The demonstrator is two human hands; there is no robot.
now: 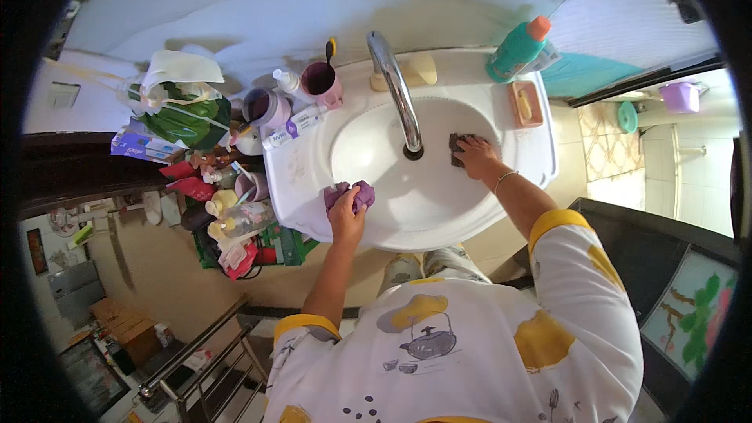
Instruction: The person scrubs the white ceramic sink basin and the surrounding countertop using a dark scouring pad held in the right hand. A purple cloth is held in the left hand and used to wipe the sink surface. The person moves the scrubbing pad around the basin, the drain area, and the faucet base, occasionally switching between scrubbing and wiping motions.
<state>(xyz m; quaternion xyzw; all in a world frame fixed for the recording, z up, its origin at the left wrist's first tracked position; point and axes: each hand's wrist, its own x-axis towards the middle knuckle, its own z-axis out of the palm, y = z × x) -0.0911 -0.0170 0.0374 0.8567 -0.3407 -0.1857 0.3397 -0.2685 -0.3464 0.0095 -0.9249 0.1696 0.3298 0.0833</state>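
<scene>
A white washbasin (407,215) with a curved chrome faucet (394,82) lies in front of me. My left hand (347,215) is closed around a crumpled purple cloth (363,194) at the basin's near left rim. Inside the bowl on the right, my right hand (476,158) presses a dark brown scrubbing pad (456,149) against the sloping wall; its fingers lie over the pad. The faucet's spout ends above the dark drain (413,153), between my two hands.
A teal bottle with an orange cap (517,51) and a pink soap dish (526,105) stand on the right rim. At the left are a pink cup with a toothbrush (322,84), a toothpaste tube (294,127) and several bottles in a green crate (290,247). A metal railing (211,352) is lower left.
</scene>
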